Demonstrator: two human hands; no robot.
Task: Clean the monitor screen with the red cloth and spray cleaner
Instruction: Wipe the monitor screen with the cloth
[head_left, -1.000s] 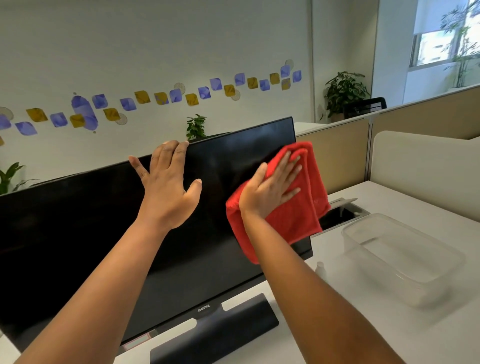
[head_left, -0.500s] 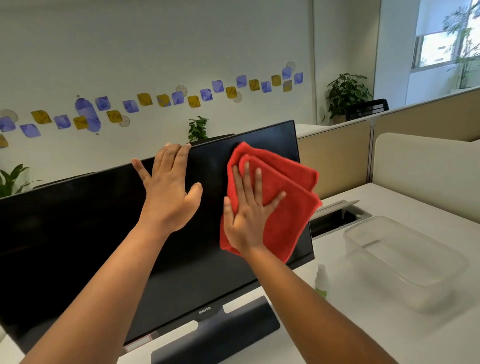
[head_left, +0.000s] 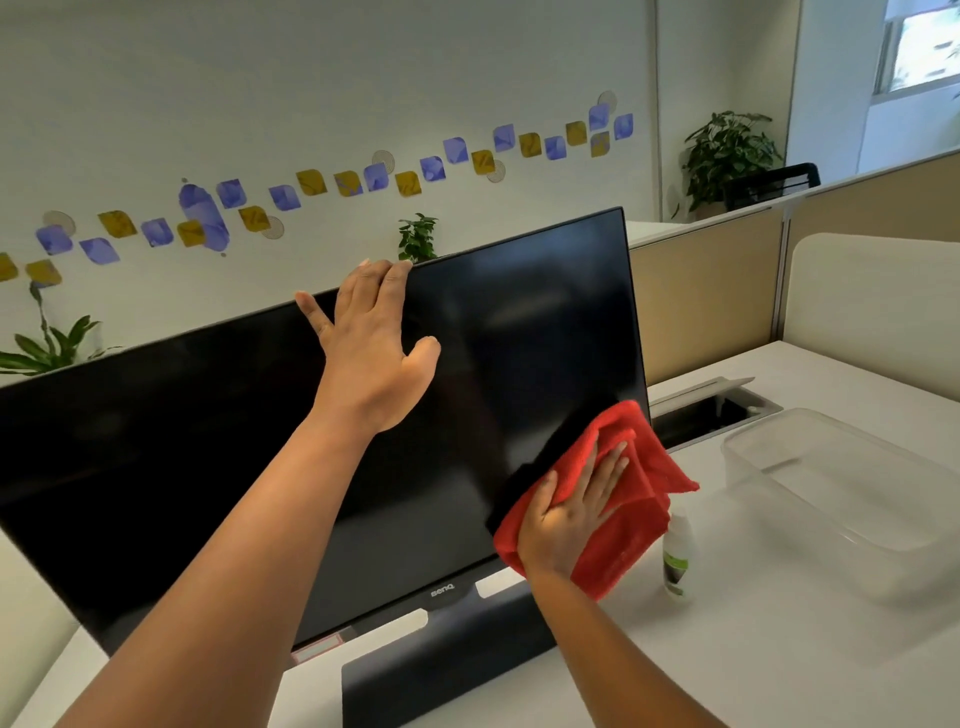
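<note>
A black monitor (head_left: 208, 441) with a dark screen stands on the white desk (head_left: 727, 649). My left hand (head_left: 371, 343) rests on its top edge, fingers straight over the rim, palm against the screen. My right hand (head_left: 571, 514) presses the folded red cloth (head_left: 623, 540) flat against the screen's lower right corner, fingers spread. A small spray bottle (head_left: 677, 558) with a green label stands on the desk just right of the cloth, partly hidden by it.
A clear plastic tub (head_left: 852, 499) sits on the desk at the right. A cable opening (head_left: 717, 410) lies behind it near the beige partition (head_left: 701, 306). The monitor's dark base (head_left: 441, 660) stands at the desk's front.
My right hand has swept the red cloth from the screen's upper right down to its lower right corner. My left hand has stayed on the top edge.
</note>
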